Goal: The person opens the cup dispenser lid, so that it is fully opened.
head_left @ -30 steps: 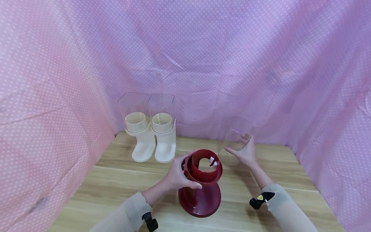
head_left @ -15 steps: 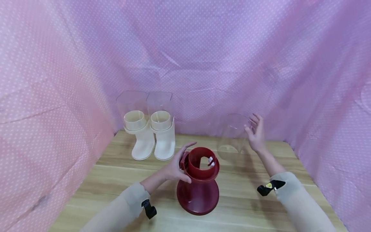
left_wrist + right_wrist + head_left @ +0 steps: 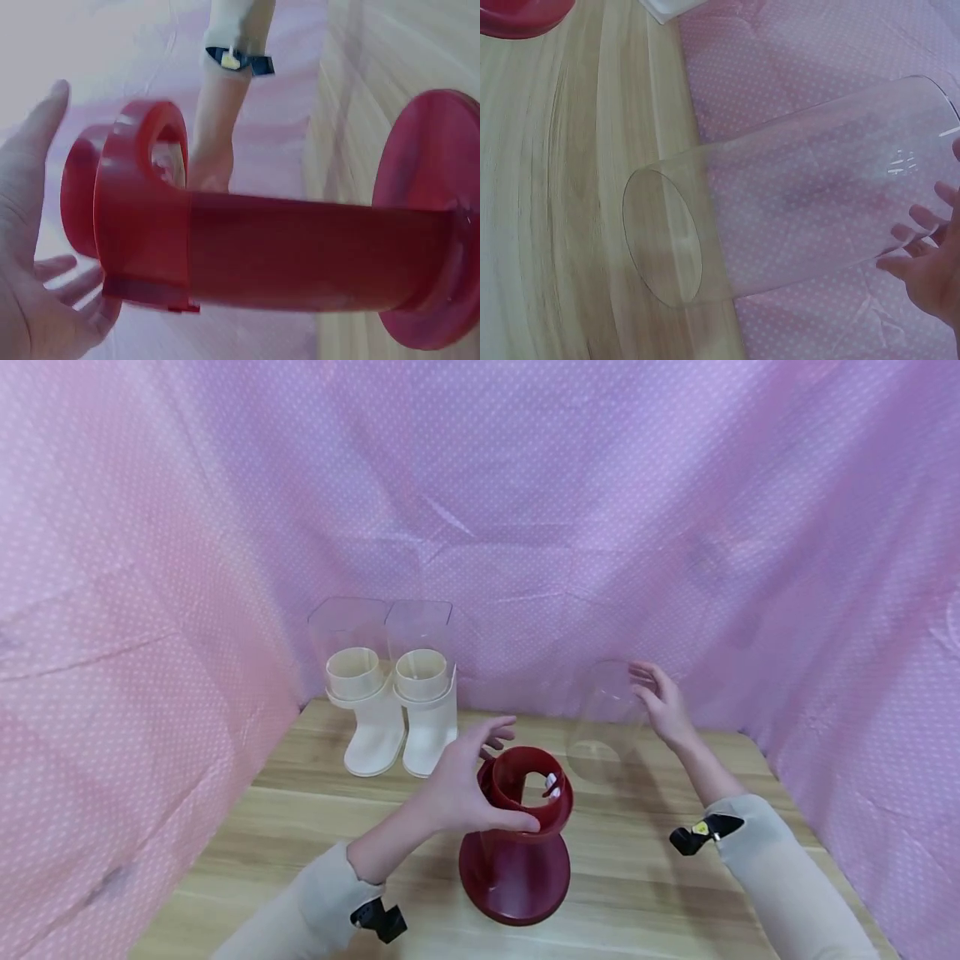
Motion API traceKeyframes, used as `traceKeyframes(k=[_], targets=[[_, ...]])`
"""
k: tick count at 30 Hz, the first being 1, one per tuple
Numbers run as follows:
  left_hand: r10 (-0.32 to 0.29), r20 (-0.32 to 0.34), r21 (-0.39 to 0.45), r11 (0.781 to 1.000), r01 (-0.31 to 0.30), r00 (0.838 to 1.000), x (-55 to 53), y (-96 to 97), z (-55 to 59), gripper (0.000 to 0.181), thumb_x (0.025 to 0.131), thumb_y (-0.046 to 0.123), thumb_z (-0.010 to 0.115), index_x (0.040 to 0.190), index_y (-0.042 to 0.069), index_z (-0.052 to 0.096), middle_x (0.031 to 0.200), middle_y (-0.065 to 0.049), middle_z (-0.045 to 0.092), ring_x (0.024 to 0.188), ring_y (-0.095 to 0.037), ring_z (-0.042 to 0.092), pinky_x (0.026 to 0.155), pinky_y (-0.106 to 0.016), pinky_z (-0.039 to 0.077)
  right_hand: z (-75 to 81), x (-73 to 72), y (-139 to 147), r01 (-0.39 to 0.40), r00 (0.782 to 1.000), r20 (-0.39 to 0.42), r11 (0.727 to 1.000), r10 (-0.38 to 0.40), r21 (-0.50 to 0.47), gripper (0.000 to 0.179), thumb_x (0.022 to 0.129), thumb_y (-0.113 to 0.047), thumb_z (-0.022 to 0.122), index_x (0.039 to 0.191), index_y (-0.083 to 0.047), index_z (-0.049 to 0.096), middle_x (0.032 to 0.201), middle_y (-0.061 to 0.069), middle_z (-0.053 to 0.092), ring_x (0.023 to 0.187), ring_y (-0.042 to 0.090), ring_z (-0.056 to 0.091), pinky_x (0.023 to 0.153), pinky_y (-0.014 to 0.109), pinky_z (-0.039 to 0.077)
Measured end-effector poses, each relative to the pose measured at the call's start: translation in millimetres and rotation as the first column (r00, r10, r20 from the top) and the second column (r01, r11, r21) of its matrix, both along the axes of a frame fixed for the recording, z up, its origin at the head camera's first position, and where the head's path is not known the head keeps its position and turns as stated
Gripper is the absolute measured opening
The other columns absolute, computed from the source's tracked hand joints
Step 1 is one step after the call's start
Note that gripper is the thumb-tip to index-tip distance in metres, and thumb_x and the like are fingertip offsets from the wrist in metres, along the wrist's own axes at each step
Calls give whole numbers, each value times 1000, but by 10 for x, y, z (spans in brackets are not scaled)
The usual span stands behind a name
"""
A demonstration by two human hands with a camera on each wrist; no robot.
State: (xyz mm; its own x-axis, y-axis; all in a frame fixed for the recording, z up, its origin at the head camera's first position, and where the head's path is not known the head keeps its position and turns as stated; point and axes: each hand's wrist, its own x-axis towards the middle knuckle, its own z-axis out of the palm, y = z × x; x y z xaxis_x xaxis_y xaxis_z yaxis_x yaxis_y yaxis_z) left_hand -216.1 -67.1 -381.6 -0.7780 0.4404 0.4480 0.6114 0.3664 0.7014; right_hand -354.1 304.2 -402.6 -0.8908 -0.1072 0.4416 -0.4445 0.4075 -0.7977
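A red dispenser stand (image 3: 517,877) stands upright on the wooden table, with a round foot, a column and a ring-shaped top. Small white parts (image 3: 552,783) show inside the ring. My left hand (image 3: 461,789) is spread around the ring's left side; in the left wrist view the palm and fingers (image 3: 30,157) appear apart from the red stand (image 3: 300,255). Farther back on the right, a clear open-ended cylinder (image 3: 802,195) stands upright. My right hand (image 3: 663,706) is at its upper right side, fingers loosely bent; whether they touch the wall is unclear.
Two cream boot-shaped stands (image 3: 375,731) with clear bins (image 3: 416,618) above their rings stand at the back left. A pink dotted cloth (image 3: 510,527) hangs behind the table (image 3: 315,827) and along its sides.
My right hand has let go of the clear cylinder's side and moved to its upper right. My left hand has loosened from the red dispenser stand and risen slightly. The stand stays put.
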Motion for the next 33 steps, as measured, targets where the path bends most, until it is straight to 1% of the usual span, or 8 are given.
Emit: traceKeyframes(k=[4, 6, 12, 17, 20, 25, 30, 33], targets=[[34, 29, -61, 998, -32, 999, 57, 64, 52, 105, 62, 43, 103, 149, 18, 52, 130, 2, 67, 108, -13, 69, 92, -30, 61, 2, 4, 2, -21, 1000, -15, 1000, 21, -9, 46, 109, -5, 50, 152, 11, 44, 149, 41, 49, 113, -14, 56, 90, 6, 52], [33, 18, -77, 997, -32, 999, 39, 64, 53, 96, 64, 42, 103, 144, 16, 57, 127, 3, 69, 105, -12, 70, 91, -28, 61, 0, 6, 6, -22, 1000, -21, 1000, 22, 1, 46, 110, -7, 51, 152, 11, 44, 149, 41, 50, 111, -18, 54, 89, 5, 52], [-111, 70, -101, 988, 118, 991, -141, -10, 109, 85, 74, 34, 98, 146, 13, 58, 134, 0, 71, 117, -16, 71, 100, -30, 60, -4, 10, 23, 8, 999, -35, 999, -6, 33, 48, 109, -9, 53, 152, 11, 44, 149, 40, 51, 109, -19, 54, 87, 3, 51], [-332, 125, -55, 939, 340, 935, -353, -130, 146, 84, 81, 18, 93, 152, 8, 50, 148, -6, 64, 138, -24, 63, 112, -35, 55, -24, 15, 32, 25, 999, -30, 999, -24, 42, 48, 109, -9, 54, 152, 11, 45, 148, 39, 52, 118, 0, 62, 88, 2, 50], [-364, 70, -45, 929, 368, 929, -348, -157, 150, 87, 79, 14, 92, 153, 4, 48, 151, -9, 61, 140, -27, 61, 115, -40, 54, -28, 15, 31, 26, 999, -23, 999, -25, 41, 48, 109, -9, 55, 151, 11, 46, 147, 39, 53, 121, 6, 62, 88, 2, 50], [-203, -101, -53, 979, 199, 974, -145, -48, 137, 95, 74, 28, 94, 154, 8, 48, 145, -8, 64, 124, -26, 69, 104, -42, 61, -9, 24, 27, 22, 1000, -22, 999, -21, 45, 47, 109, -9, 55, 151, 11, 46, 149, 38, 53, 116, -6, 60, 88, 2, 49], [32, -123, -93, 995, -43, 992, 10, 109, 109, 98, 73, 45, 95, 154, 14, 50, 145, -3, 62, 134, -23, 60, 105, -45, 59, 12, 34, 33, 19, 999, -34, 996, -17, 82, 48, 110, -10, 52, 152, 10, 44, 150, 38, 51, 130, 39, 63, 88, 0, 47], [99, -79, -153, 982, -110, 992, 2, 146, 93, 96, 72, 48, 96, 151, 16, 53, 142, -3, 64, 132, -21, 61, 106, -43, 57, 7, 34, 39, 12, 999, -33, 997, -10, 83, 48, 110, -9, 51, 152, 11, 43, 150, 39, 51, 134, 56, 54, 89, -1, 46]])
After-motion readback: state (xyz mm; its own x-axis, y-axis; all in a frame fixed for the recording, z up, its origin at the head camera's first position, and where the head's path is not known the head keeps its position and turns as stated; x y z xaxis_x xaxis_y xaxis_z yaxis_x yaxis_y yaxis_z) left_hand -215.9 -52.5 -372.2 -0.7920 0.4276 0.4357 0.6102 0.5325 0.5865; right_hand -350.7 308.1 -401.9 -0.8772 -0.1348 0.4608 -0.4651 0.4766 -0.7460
